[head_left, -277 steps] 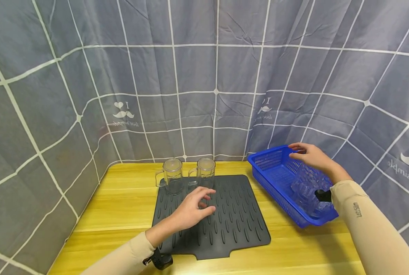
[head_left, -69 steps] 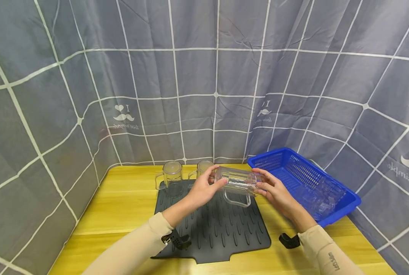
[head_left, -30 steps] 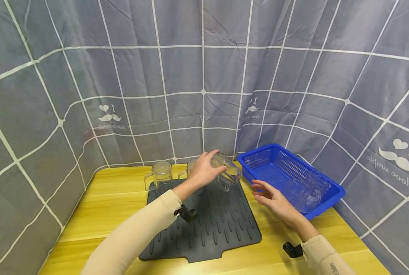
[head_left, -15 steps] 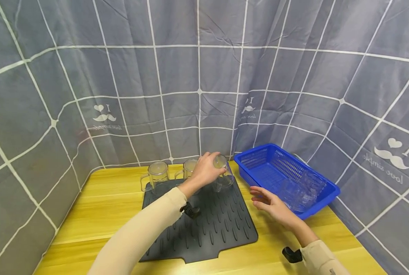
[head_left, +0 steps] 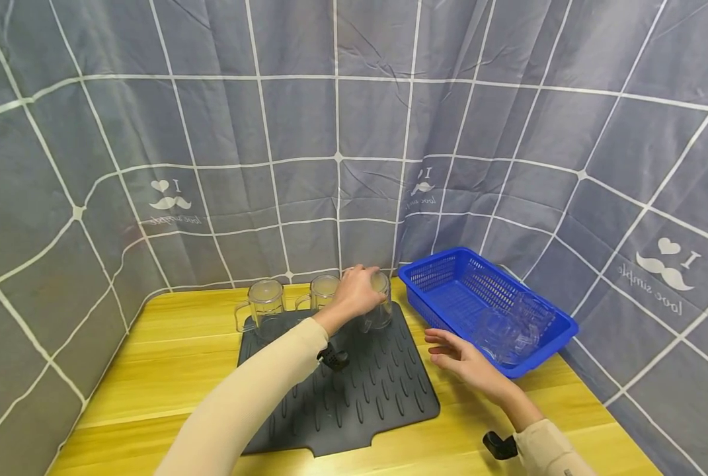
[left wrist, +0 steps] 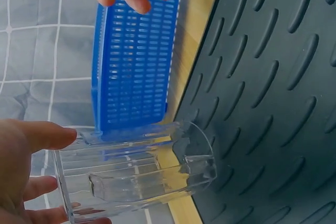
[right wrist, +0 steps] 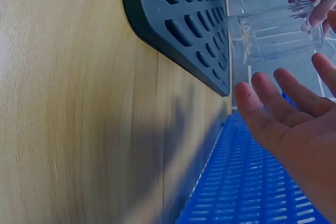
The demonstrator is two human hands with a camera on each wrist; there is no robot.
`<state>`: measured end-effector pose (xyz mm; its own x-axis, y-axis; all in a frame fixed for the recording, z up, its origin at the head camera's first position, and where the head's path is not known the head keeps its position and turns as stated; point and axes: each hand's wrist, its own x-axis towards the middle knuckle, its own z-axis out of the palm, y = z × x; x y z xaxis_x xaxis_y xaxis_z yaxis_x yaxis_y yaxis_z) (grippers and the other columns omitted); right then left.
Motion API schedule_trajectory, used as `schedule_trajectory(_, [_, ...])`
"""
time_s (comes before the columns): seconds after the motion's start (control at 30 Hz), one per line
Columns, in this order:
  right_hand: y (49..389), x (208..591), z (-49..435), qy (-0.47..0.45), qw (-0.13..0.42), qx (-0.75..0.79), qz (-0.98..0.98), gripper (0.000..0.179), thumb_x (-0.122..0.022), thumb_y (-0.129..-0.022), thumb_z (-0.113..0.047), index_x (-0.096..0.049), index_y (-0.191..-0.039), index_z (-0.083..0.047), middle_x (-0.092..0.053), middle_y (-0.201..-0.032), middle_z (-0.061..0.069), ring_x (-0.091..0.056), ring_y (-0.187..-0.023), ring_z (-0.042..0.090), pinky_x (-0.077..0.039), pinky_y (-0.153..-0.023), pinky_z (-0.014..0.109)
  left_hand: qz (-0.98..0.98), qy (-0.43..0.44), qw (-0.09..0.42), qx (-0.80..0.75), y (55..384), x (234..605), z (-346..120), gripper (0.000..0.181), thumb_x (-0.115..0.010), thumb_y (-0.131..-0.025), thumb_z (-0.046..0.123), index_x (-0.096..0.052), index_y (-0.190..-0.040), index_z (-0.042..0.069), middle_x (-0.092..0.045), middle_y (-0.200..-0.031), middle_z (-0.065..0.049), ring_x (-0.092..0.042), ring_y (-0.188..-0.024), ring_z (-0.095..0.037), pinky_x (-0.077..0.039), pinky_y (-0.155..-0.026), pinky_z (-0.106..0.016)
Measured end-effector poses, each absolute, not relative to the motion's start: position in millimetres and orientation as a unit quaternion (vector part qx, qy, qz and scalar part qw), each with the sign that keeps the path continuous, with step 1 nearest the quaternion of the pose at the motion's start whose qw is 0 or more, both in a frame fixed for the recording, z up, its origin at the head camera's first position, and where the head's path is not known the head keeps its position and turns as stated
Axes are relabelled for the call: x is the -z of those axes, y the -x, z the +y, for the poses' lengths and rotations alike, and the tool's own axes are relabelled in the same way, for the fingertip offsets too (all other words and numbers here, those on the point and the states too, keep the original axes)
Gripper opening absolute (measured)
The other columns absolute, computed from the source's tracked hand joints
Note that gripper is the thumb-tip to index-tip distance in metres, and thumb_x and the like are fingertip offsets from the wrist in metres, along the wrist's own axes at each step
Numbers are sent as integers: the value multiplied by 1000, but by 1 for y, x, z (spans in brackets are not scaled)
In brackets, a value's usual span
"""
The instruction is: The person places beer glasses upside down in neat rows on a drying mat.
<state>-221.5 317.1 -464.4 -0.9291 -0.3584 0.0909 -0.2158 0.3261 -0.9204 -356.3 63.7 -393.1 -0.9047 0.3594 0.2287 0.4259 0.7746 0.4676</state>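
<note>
My left hand [head_left: 356, 291] grips a clear glass mug [head_left: 380, 312] at its upper end, thumb and fingers spread round it. The mug stands upside down at the back right corner of the black drying mat [head_left: 354, 403]. In the left wrist view the mug's handle [left wrist: 94, 187] faces the camera and its rim end meets the mat. Two similar mugs stand in line to the left, an outer mug [head_left: 266, 304] and a middle mug [head_left: 322, 289] partly behind my left hand. My right hand [head_left: 463, 362] hovers with relaxed fingers between mat and basket, holding nothing.
A blue plastic basket [head_left: 431, 311] stands on the right of the wooden table [head_left: 169, 357], with more clear glassware [head_left: 505, 334] at its near end. A grey checked curtain [head_left: 294, 198] closes off the back and sides.
Over the last second my left hand has tipped the slanted mug upright, base up, onto the mat's corner. Earlier both hands held it sideways; the right hand has since let go. The head view has turned right.
</note>
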Motion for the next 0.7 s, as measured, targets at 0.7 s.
schedule_trajectory(0.7, [218, 463, 316, 174, 70, 559, 808, 51, -56, -104, -14, -40, -151, -4, -44, -151, 25, -38, -137, 56, -49, -97, 18, -948, 208, 39, 238, 363, 399, 68, 64, -74, -89, 34, -55, -147, 14, -55, -144, -17, -51, -132, -37, -46, -106, -50])
